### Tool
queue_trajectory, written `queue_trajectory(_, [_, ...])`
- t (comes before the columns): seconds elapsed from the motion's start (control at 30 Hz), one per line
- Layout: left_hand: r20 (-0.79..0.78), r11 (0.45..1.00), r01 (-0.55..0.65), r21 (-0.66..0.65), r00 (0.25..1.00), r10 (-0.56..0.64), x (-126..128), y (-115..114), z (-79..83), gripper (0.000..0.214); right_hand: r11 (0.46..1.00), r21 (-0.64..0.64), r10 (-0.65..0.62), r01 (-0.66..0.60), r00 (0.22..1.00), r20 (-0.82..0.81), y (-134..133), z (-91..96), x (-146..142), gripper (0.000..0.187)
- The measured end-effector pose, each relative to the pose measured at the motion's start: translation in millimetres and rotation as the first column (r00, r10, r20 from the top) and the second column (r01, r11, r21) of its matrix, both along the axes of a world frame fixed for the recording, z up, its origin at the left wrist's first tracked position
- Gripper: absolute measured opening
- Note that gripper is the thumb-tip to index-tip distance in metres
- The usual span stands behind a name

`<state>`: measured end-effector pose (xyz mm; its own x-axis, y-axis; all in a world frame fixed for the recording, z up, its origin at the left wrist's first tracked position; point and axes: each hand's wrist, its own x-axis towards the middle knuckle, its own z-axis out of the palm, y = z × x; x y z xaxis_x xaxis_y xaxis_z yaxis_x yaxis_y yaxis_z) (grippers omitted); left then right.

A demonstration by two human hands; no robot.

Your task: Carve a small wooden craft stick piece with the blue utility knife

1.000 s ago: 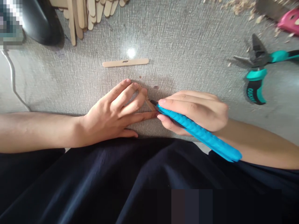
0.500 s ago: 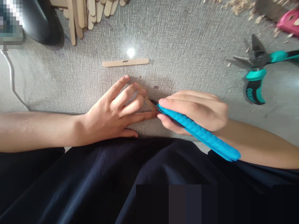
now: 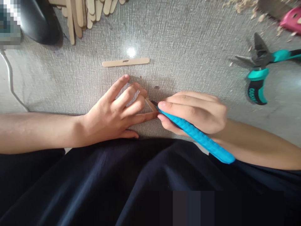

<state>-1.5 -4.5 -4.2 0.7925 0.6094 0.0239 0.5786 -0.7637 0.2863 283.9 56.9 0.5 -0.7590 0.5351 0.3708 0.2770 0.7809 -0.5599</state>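
A wooden craft stick (image 3: pixel 150 104) lies slanted on the table, mostly covered by fingers. My left hand (image 3: pixel 119 108) holds it down, middle fingers bent over it, index finger stretched along its near end, thumb and little finger spread. My right hand (image 3: pixel 195 111) is closed around a blue utility knife (image 3: pixel 199 135), its handle slanting down to the right. The knife's dark front end meets the stick between the two hands; the blade tip is hard to make out. Beyond my left hand lies another craft stick (image 3: pixel 138 61) with a small slot cut near its middle.
Teal-and-black pliers (image 3: pixel 260 62) lie with jaws apart at the right. Behind them are a pink-handled tool (image 3: pixel 291 20) and wood shavings (image 3: pixel 243 6). A pile of craft sticks (image 3: pixel 81 14), a black computer mouse (image 3: pixel 41 23) and a white cable (image 3: pixel 10 75) are at the left.
The rear end of the utility knife has swung slightly left, and my right hand has shifted a little left with it. My left hand keeps its place on the stick.
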Motion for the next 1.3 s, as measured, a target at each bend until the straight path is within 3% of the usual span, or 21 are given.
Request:
queue_trajectory(0.3, [-0.036,0.992,0.081,0.1,0.996,-0.077,2,12,12.0,0.085,0.998,0.045,0.032,-0.033,0.999,0.023,1,2.9,3,0.029])
queue_trajectory(0.43, [-0.047,0.983,0.102,0.152,0.994,-0.096,3,13,12.7,0.096,0.999,0.025,0.043,-0.044,0.998,0.037,0,0.9,5,0.033])
queue_trajectory(0.6, [-0.028,0.991,0.091,0.098,0.996,-0.089,2,11,11.7,0.091,0.998,0.033,0.051,-0.052,0.998,0.03,0,2.5,6,0.035])
queue_trajectory(0.87, [-0.103,0.97,0.124,0.21,0.989,-0.104,4,11,11.1,0.11,0.998,0.039,0.044,-0.045,0.998,0.033,-3,2.7,7,0.034])
queue_trajectory(1.3, [-0.075,0.979,0.101,0.176,0.993,-0.089,2,14,12.9,0.091,0.998,0.055,0.04,-0.04,0.999,-0.001,-6,-0.6,7,0.03])
